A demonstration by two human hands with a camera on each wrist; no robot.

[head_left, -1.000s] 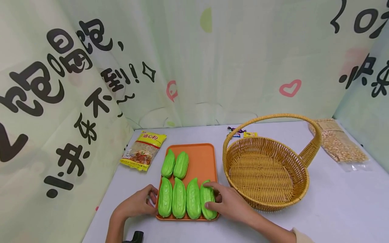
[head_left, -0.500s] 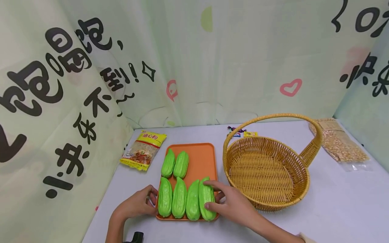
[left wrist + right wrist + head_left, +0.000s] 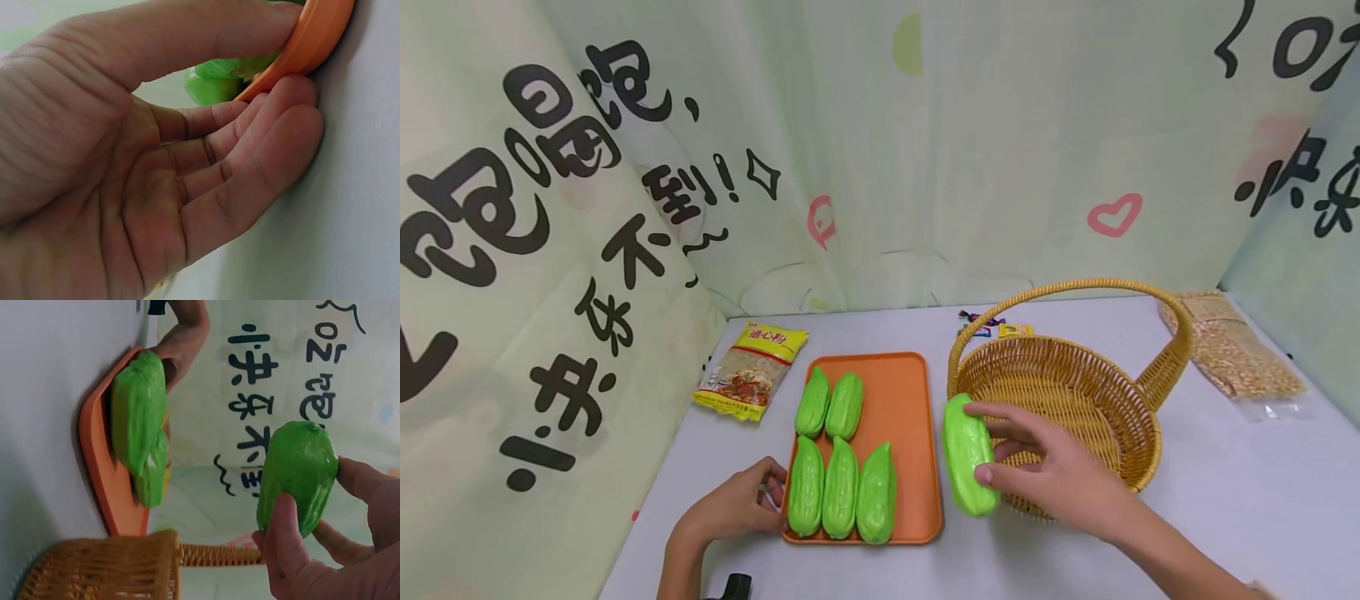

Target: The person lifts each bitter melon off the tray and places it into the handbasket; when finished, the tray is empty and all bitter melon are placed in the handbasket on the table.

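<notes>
My right hand (image 3: pixel 1051 475) grips a green chayote-like gourd (image 3: pixel 967 454) between thumb and fingers, lifted off the table between the orange tray (image 3: pixel 910 400) and the wicker basket (image 3: pixel 1075 392); the right wrist view shows the same gourd (image 3: pixel 298 475) in my fingers. My left hand (image 3: pixel 737 506) pinches the tray's front left rim (image 3: pixel 312 37), thumb on top and fingers underneath. Several green gourds (image 3: pixel 841 487) remain on the tray, three in the front row and two (image 3: pixel 831 406) behind.
A yellow packet of pasta (image 3: pixel 751 371) lies left of the tray. Small wrapped sweets (image 3: pixel 992 325) sit behind the basket, and a clear bag of grains (image 3: pixel 1232 350) lies at the far right. Printed curtains close in the left, back and right sides.
My right hand has lifted the rightmost front gourd off the tray and carried it right, to the basket's near rim. The left hand has stayed on the tray rim.
</notes>
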